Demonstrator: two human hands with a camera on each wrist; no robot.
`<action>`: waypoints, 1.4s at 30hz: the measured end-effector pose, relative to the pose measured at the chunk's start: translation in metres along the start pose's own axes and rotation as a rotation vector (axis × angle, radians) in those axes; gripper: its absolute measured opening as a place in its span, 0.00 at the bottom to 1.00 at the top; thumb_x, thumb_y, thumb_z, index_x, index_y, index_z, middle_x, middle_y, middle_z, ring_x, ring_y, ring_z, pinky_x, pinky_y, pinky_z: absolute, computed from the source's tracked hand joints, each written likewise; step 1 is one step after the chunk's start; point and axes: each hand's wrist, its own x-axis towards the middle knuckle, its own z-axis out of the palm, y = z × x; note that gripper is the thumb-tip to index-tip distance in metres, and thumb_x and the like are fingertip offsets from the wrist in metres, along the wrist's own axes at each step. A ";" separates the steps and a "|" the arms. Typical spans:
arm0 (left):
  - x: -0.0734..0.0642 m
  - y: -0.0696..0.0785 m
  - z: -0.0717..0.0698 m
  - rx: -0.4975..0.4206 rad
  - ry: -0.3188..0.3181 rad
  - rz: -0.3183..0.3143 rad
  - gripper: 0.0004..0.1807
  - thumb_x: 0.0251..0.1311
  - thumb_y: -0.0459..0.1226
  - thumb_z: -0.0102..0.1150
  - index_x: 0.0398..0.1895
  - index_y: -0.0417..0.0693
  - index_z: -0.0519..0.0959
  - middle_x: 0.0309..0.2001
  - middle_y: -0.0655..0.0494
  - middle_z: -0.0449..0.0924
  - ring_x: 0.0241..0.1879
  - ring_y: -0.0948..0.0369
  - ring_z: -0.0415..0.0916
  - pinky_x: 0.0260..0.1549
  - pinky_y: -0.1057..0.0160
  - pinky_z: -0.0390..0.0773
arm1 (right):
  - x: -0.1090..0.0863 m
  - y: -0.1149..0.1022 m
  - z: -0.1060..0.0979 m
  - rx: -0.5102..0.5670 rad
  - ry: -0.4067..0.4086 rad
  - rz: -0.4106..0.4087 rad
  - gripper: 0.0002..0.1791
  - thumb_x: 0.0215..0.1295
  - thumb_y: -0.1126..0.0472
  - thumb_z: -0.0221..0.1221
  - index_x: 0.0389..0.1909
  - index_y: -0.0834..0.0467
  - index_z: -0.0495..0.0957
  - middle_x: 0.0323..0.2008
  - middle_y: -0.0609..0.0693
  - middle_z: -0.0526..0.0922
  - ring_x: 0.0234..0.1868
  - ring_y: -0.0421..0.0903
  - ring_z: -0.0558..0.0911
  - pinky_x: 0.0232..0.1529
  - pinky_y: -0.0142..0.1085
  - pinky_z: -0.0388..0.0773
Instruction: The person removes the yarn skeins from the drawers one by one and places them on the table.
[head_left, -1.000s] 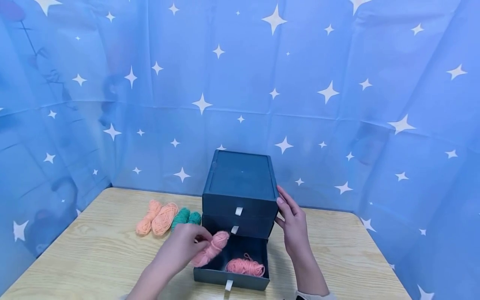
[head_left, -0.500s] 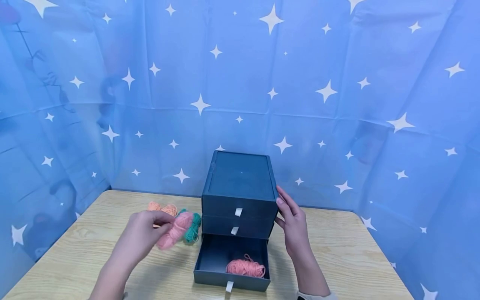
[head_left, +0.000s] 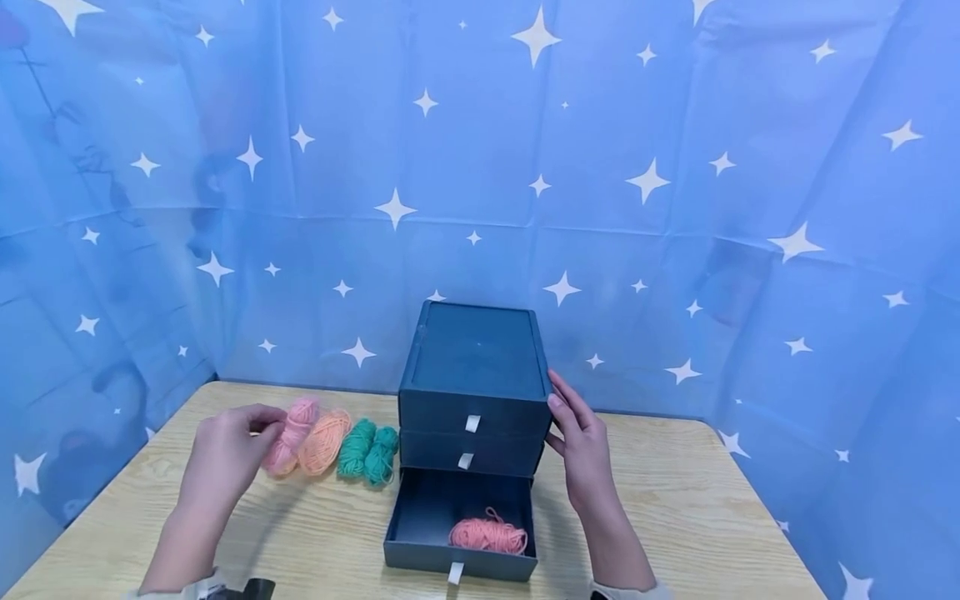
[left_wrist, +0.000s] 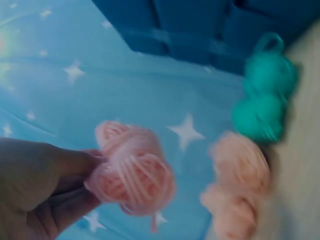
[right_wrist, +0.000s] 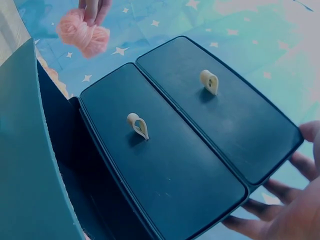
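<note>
My left hand (head_left: 221,458) pinches a pink yarn skein (head_left: 294,433) between thumb and fingers, above the table's left side. In the left wrist view the pink skein (left_wrist: 132,172) hangs apart from two peach skeins (left_wrist: 242,162). My right hand (head_left: 588,462) rests with fingers extended along the right side of a dark blue drawer box (head_left: 480,350). The box's bottom drawer (head_left: 423,556) is pulled out, and a darker pink skein (head_left: 489,535) lies in its right part. In the right wrist view, my right fingertips touch the edges of the upper two drawers, which are closed.
Left of the box, two green skeins (head_left: 356,448) lie side by side, with a peach skein (head_left: 325,443) beside them. White pull tabs (head_left: 472,423) stick out of the drawer fronts. Behind the wooden table (head_left: 675,508) hangs a blue curtain (head_left: 480,150) with white stars.
My left hand has carried the pink skein from over the open drawer leftward, past the green skeins, to the peach ones. My right hand has stayed against the box.
</note>
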 end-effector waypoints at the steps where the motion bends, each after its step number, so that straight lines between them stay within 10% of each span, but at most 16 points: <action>1: 0.003 -0.004 0.002 0.004 0.005 0.001 0.07 0.61 0.30 0.63 0.38 0.39 0.89 0.33 0.44 0.89 0.30 0.57 0.82 0.24 0.66 0.73 | 0.000 0.000 0.000 -0.004 0.001 0.001 0.27 0.80 0.46 0.48 0.75 0.44 0.65 0.79 0.51 0.59 0.78 0.60 0.61 0.69 0.63 0.66; 18: 0.060 -0.068 0.028 0.042 -0.051 0.000 0.09 0.62 0.29 0.59 0.38 0.33 0.87 0.38 0.35 0.87 0.35 0.47 0.83 0.31 0.49 0.82 | 0.000 -0.004 -0.014 -0.014 0.034 0.019 0.28 0.79 0.44 0.48 0.76 0.43 0.64 0.79 0.50 0.58 0.78 0.60 0.61 0.70 0.63 0.64; 27: 0.057 -0.089 0.035 0.045 -0.172 -0.117 0.10 0.63 0.29 0.57 0.40 0.32 0.87 0.39 0.35 0.87 0.33 0.51 0.81 0.27 0.58 0.79 | 0.001 -0.003 -0.005 -0.015 0.012 0.008 0.27 0.79 0.45 0.48 0.75 0.43 0.65 0.79 0.50 0.58 0.79 0.60 0.60 0.70 0.63 0.65; 42: 0.050 -0.099 0.033 0.080 -0.226 -0.129 0.12 0.64 0.33 0.59 0.41 0.33 0.86 0.40 0.35 0.87 0.37 0.47 0.82 0.32 0.51 0.81 | 0.001 0.000 0.003 -0.015 0.010 0.007 0.26 0.79 0.45 0.48 0.75 0.43 0.66 0.79 0.51 0.60 0.77 0.61 0.63 0.69 0.63 0.65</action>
